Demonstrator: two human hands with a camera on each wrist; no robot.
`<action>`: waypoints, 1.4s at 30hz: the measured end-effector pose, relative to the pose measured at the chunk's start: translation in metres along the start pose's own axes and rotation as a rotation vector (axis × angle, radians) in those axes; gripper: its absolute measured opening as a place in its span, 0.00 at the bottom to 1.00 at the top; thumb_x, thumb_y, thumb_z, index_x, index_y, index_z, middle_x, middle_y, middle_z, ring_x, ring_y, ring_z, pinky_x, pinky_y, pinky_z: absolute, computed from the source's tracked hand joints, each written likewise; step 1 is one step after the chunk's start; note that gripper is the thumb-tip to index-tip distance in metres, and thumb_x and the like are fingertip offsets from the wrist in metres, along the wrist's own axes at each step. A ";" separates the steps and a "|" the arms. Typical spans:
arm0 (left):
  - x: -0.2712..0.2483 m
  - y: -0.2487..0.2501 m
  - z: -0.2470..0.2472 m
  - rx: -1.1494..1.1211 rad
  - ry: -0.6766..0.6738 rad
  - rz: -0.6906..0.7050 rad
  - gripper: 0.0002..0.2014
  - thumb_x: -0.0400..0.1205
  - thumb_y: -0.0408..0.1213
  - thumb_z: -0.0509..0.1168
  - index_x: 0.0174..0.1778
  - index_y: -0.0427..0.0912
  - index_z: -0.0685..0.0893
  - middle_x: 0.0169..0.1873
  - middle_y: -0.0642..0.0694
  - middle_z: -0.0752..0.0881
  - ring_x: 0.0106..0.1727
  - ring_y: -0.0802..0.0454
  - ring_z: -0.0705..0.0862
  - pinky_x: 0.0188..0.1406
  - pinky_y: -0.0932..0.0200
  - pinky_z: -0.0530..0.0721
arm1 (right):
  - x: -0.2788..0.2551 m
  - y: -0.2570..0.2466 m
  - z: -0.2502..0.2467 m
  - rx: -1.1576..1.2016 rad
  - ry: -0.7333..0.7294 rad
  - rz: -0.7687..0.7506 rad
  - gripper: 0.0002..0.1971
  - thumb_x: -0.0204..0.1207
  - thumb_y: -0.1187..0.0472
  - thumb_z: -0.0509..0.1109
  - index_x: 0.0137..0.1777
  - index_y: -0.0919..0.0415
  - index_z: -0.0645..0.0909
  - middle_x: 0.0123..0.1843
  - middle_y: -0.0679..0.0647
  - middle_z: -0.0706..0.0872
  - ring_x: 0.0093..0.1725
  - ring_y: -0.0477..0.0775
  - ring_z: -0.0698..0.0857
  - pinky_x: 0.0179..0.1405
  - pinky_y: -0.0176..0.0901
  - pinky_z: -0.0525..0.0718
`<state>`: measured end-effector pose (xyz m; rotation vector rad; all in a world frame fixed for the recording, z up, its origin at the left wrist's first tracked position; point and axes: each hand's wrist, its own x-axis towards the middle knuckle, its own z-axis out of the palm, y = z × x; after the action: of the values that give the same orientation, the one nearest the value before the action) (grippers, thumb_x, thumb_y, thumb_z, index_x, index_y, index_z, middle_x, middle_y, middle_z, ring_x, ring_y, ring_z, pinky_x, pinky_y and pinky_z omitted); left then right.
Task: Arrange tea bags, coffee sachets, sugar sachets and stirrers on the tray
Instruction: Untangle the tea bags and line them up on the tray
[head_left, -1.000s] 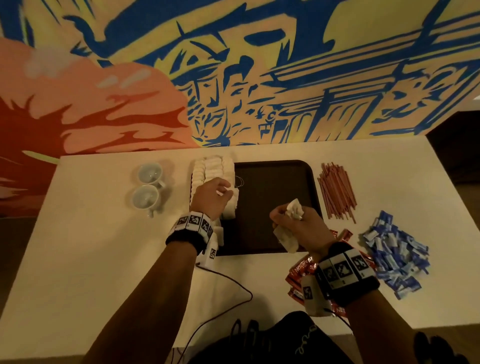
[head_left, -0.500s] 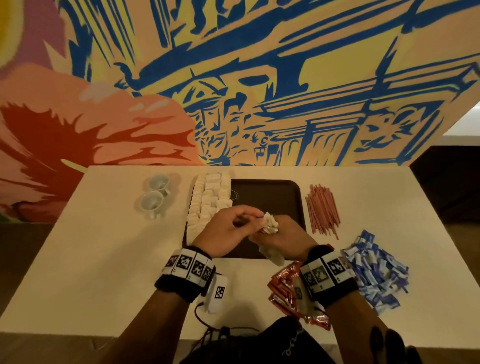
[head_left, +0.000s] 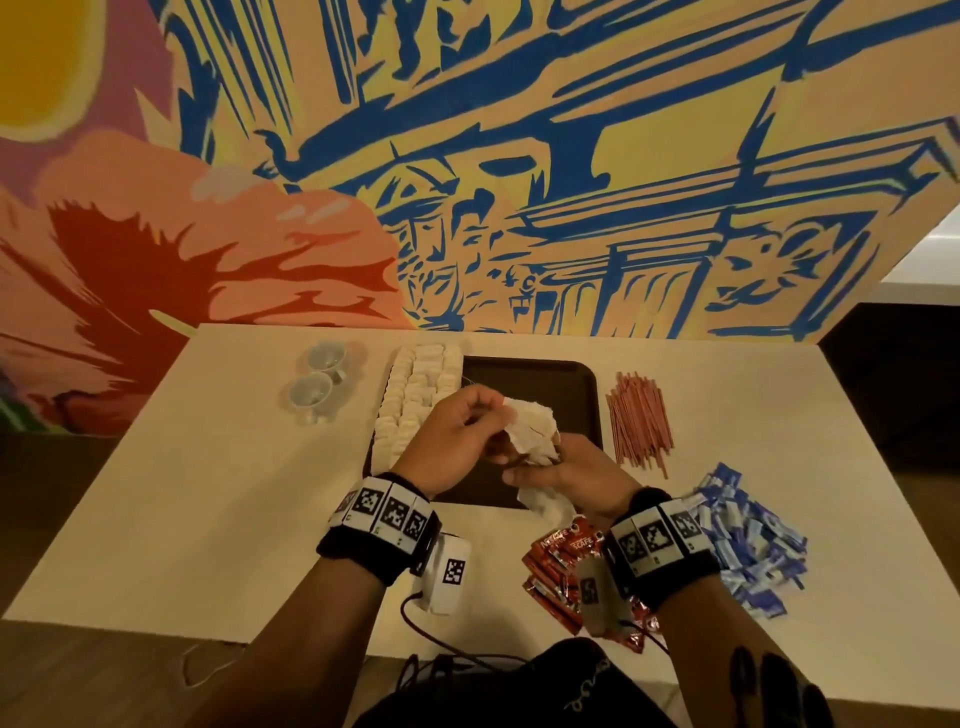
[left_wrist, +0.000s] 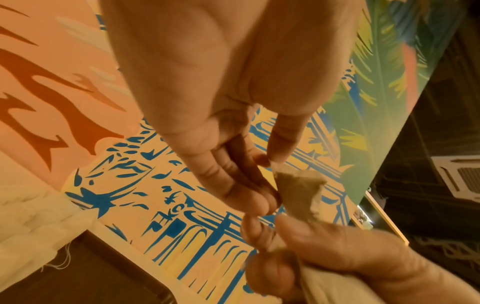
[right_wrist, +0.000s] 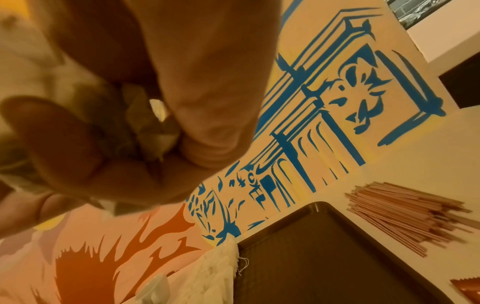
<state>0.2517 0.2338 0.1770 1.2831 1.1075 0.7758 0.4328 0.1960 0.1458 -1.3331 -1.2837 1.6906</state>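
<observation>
Our hands meet above the near edge of the dark tray (head_left: 530, 379), its open floor stretching beyond them. Our right hand (head_left: 566, 470) clutches a bunch of tea bags (head_left: 535, 428); our left hand (head_left: 457, 431) pinches one, with laid rows of tea bags (head_left: 415, 387) beyond it.

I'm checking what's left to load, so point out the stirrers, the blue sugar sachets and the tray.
stirrers (head_left: 640, 415), head view, middle of the bundle.
blue sugar sachets (head_left: 748, 540), head view, centre of the pile.
tray (head_left: 530, 379), head view, bare floor.

Both hands (head_left: 457, 441) on, seemingly, tea bags (head_left: 532, 428)
</observation>
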 end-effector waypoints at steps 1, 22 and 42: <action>0.001 0.002 0.000 -0.029 0.019 -0.012 0.04 0.87 0.34 0.66 0.48 0.39 0.81 0.52 0.30 0.88 0.47 0.42 0.90 0.40 0.51 0.90 | 0.000 -0.001 -0.003 0.009 0.004 0.009 0.13 0.73 0.64 0.82 0.57 0.59 0.90 0.51 0.55 0.92 0.52 0.54 0.89 0.58 0.50 0.83; -0.006 -0.010 -0.029 -0.043 -0.151 -0.157 0.15 0.83 0.34 0.72 0.65 0.39 0.85 0.53 0.39 0.93 0.52 0.40 0.93 0.51 0.55 0.92 | 0.031 -0.028 -0.007 -0.030 0.183 -0.139 0.08 0.77 0.57 0.80 0.49 0.63 0.92 0.44 0.57 0.93 0.40 0.50 0.89 0.41 0.41 0.86; 0.020 -0.014 -0.100 -0.039 -0.251 -0.257 0.11 0.81 0.35 0.74 0.50 0.28 0.88 0.39 0.36 0.85 0.32 0.52 0.81 0.37 0.60 0.82 | 0.059 -0.038 -0.038 -0.291 -0.012 0.053 0.14 0.86 0.52 0.68 0.48 0.60 0.90 0.47 0.54 0.92 0.49 0.51 0.88 0.51 0.40 0.82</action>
<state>0.1623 0.2842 0.1658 1.1426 1.0222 0.4294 0.4480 0.2728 0.1610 -1.5358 -1.5597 1.5925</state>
